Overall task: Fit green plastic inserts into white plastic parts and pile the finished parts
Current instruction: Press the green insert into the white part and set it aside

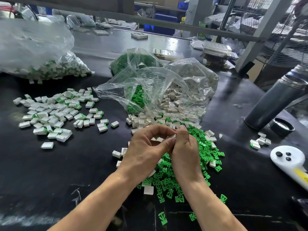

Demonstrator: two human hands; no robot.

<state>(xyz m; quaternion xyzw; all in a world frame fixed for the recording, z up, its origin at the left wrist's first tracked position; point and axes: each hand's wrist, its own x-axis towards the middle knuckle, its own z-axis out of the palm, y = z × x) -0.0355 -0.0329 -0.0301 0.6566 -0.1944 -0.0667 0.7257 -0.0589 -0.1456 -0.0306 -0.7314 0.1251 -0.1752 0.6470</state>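
hands: left (146,147), right (185,145) | fingertips pinched together on white part (172,136)

from my feed i can read no text, label, brand or number anywhere: the clear bags (166,84), the dark flask (273,104) and the white handheld device (290,160) show no legible marking.

We are looking at a black worktable (70,165) bearing a pile of finished parts (55,112), loose green inserts (168,182), white parts (141,121), clear bags (160,90), a dark flask (275,100), its cap (281,126) and a white controller (290,160).
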